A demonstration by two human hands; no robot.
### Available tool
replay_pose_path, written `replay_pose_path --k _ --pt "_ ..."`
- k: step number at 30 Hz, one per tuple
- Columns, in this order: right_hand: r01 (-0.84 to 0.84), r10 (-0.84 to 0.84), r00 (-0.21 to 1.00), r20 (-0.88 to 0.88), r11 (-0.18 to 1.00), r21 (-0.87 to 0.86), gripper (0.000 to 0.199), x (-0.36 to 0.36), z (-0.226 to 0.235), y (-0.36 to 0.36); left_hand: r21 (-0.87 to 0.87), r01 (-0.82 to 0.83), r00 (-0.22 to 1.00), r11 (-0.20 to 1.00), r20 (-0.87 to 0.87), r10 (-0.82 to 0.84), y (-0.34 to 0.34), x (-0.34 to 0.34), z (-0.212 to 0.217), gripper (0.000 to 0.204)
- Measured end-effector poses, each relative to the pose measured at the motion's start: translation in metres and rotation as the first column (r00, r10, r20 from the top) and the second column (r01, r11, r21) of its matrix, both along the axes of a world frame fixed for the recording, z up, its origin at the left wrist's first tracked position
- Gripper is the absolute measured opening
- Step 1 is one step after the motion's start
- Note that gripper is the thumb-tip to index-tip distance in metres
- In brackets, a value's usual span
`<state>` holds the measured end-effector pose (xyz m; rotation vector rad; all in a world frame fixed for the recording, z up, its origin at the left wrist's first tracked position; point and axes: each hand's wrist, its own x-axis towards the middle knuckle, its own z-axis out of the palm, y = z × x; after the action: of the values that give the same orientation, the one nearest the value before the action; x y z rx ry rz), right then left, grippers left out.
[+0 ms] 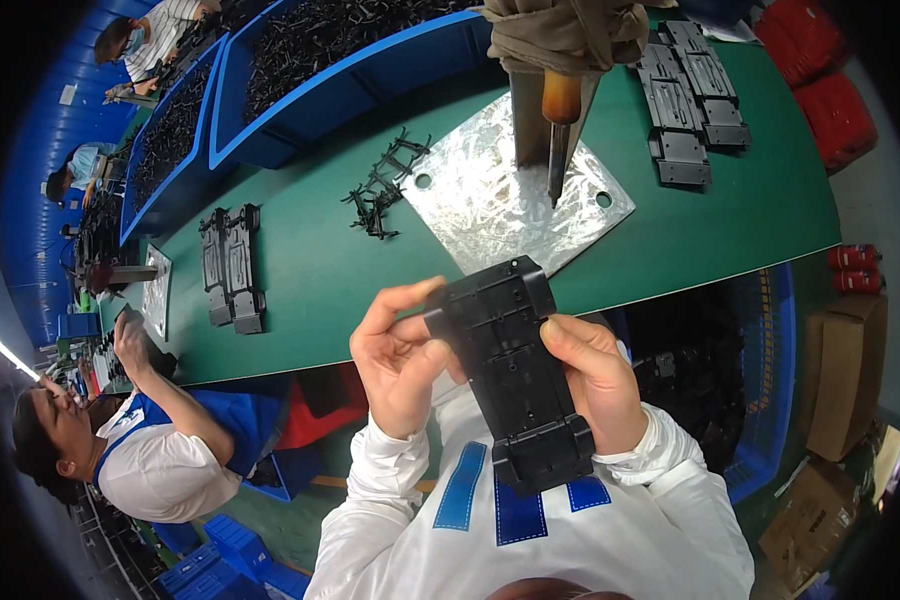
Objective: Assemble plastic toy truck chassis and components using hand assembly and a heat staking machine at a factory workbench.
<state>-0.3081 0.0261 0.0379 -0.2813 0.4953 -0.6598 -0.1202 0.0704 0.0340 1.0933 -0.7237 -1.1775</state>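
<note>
A long black plastic chassis-like part (515, 365) is held up in front of my chest, tilted, its ribbed face toward me. My left hand (400, 350) grips its upper left corner between thumb and fingers. On its right edge, near the upper end, presses the thumb of my right hand (600, 375); that hand's fingers are partly hidden behind the part. Just beyond my hands lies a shiny metal plate (470, 190) on the green table. Above it a tool with an orange handle and dark metal shaft (560, 110) points down beside an upright post.
Small black plastic pieces (385, 185) lie left of the plate. Similar black parts (685, 100) rest at the right and others (232, 268) at the left. Blue bins (360, 75) of black pieces line the far edge. A co-worker (160, 430) sits at my left. Cardboard boxes (848, 375) stand right.
</note>
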Motion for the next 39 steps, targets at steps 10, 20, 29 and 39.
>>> replay_pose_path --k 10,20,29,39 --pt "-0.001 0.0 1.0 0.017 0.999 0.032 0.031 -0.002 -0.001 -0.001 0.022 -0.011 1.0 1.0 -0.01 0.012 -0.002 -0.003 -0.002 0.05" --pt "-0.002 0.0 1.0 0.019 0.998 0.065 0.031 -0.003 -0.002 -0.001 0.043 -0.012 1.0 0.999 -0.019 0.013 -0.002 -0.005 -0.003 0.05" --pt "0.009 -0.012 0.999 0.04 0.997 0.079 0.029 -0.004 0.001 -0.003 0.064 0.018 0.999 0.998 -0.03 -0.016 -0.003 -0.006 -0.002 0.05" --pt "0.063 -0.05 0.992 -0.12 0.992 0.106 0.021 0.015 -0.014 -0.006 0.18 0.001 1.0 0.984 0.03 -0.007 -0.002 0.0 -0.001 0.06"
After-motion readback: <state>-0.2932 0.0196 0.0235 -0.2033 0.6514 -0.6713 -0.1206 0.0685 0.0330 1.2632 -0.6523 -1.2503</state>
